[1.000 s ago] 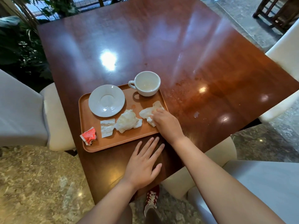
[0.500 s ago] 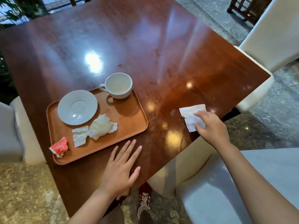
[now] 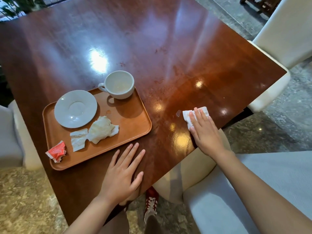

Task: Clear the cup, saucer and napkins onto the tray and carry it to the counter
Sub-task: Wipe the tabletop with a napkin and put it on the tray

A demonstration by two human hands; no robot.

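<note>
Pressing flat, my right hand [image 3: 205, 132] has its fingers spread over a white paper napkin [image 3: 196, 116] on the glossy dark wooden table [image 3: 152, 39], near the edge closest to me. It is not pinching the paper, just pinning it with an open palm. A small wet spot [image 3: 178, 113] sits just beside the napkin's left corner, so I judge the napkin is out here to blot the table, not simply left behind.

My left hand [image 3: 122, 174] lies open and empty on the table just in front of the orange-brown rectangular plastic tray [image 3: 135, 134], fingertips close to its near rim; that reads to me as a brace while I lean to the right.

On the tray, the empty white ceramic cup [image 3: 119, 84] stands upright at the far corner, its handle pointing left. The round white saucer [image 3: 75, 108] lies beside it, apart from the cup. A crumpled white napkin [image 3: 101, 129] and a flat torn paper sachet [image 3: 78, 139] rest in the middle, and a red crumpled wrapper [image 3: 57, 151] hangs over the tray's near left corner, where it could slip off when I lift.

By my reckoning the clearing is nearly done: this last napkin must go on the tray, the wrapper wants nudging inward, and the carry to the counter has not begun.
</note>
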